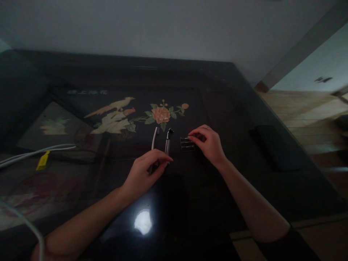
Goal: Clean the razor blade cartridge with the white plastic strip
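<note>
Two dark razor handles (161,145) beside ribbed cartridge pack (187,144)

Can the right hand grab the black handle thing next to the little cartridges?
Probably yes. The right hand touches the cartridges, and the black handle lies just beside them with nothing between.

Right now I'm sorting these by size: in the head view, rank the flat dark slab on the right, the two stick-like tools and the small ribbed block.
1. Flat dark slab, largest.
2. Two stick-like tools, which look alike in length.
3. Small ribbed block, smallest, at the right hand.
</note>
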Tool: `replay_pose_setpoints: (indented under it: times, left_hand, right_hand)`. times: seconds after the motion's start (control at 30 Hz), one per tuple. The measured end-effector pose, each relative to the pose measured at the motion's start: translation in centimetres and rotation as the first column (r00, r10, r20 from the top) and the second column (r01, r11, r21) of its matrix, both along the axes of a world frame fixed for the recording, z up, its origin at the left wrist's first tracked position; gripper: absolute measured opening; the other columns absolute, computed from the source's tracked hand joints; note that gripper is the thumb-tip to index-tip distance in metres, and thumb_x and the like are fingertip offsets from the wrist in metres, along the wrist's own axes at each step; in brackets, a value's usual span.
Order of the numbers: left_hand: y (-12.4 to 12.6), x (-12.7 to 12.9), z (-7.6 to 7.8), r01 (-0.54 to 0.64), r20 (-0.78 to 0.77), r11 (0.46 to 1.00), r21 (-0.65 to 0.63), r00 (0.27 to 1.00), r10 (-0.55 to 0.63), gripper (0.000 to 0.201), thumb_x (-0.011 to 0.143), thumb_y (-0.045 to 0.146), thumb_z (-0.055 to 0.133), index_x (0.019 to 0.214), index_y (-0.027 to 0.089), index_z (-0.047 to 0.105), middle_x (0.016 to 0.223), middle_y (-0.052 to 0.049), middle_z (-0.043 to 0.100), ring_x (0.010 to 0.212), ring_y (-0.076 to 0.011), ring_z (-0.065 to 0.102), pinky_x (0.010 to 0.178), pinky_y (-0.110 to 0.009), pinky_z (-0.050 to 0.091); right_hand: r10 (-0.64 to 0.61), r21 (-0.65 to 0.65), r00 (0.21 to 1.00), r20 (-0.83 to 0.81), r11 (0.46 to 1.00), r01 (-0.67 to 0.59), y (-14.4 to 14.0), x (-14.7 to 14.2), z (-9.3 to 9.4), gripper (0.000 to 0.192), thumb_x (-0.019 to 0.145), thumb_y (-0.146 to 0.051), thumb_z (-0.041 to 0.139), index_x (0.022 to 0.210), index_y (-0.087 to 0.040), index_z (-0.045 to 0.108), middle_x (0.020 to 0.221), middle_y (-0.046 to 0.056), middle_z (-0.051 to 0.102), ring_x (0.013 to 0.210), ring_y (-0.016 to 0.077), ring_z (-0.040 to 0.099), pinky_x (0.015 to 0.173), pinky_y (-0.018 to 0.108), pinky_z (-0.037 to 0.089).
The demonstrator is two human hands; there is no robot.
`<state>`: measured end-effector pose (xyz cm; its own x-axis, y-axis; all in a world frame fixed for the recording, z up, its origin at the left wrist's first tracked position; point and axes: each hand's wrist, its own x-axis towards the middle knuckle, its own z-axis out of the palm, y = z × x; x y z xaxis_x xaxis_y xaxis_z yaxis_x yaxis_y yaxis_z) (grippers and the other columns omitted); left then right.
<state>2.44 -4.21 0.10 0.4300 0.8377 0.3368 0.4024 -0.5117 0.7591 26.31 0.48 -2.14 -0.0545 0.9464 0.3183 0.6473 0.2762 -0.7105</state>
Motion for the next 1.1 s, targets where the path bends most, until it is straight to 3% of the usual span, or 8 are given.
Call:
replay_pose_setpoints:
  times: [0.43,1.1]
  left_hand:
    - [0.01,0.06,-0.14,0.011,-0.012,1.0,0.002,1.0,-0.011,0.016,0.086,0.009,0.055,0.09,0.018,0.068,0.081,-0.002,0.069,0.071,-0.013,0.064,0.066,-0.022,0.052]
    - [0.12,0.11,-0.12,0.024,-0.014,1.0,0.001,1.0,-0.024,0.016,0.088,0.009,0.054,0.09,0.018,0.068,0.083,-0.004,0.07,0.074,-0.0139,0.065,0.069,-0.024,0.053]
  right_hand:
    - [0.048,0.02,0.998,0.05,0.999,-0.049,-0.14,-0.52,-0.27,0.008,0.085,-0.017,0.067,0.083,-0.022,0.073,0.088,0.005,0.063,0.087,0.0207,0.059,0.071,0.032,0.047]
    - [0.036,0.032,0.996,0.076,0.999,-0.039,-0.11,-0.41,-0.01,0.009,0.088,-0.019,0.064,0.086,-0.022,0.072,0.091,0.006,0.063,0.089,0.0215,0.059,0.074,0.034,0.048]
